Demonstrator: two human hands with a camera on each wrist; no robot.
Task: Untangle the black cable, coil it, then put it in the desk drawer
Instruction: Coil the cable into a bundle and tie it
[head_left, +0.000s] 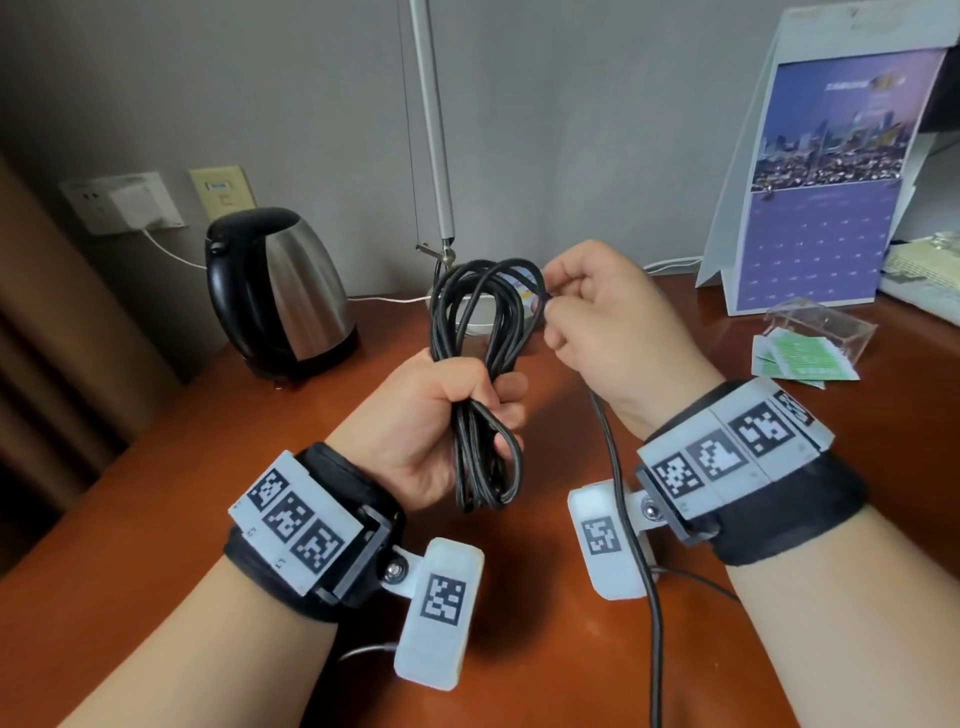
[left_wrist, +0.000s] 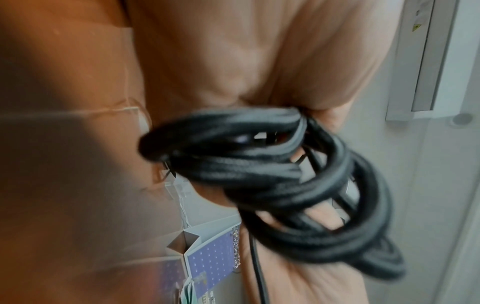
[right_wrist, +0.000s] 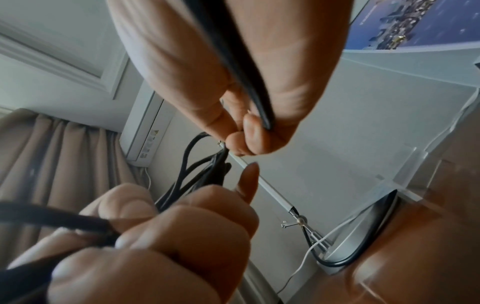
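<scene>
In the head view the left hand (head_left: 441, 410) is fisting its grip around the looped black cable (head_left: 485, 332) above the surface (head_left: 156, 493), while in the right wrist view the right hand (right_wrist: 233, 82) is pinching a cable strand between thumb and fingers.

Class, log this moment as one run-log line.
phase: coiling | left hand: grips black cable loops | right hand: pinches strand at loop top | loose end: trailing down | drawer: not in view

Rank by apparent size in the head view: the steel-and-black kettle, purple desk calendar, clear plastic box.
1. Purple desk calendar
2. Steel-and-black electric kettle
3. Clear plastic box

All stand at similar depth, so the order is fairly reliable.
</scene>
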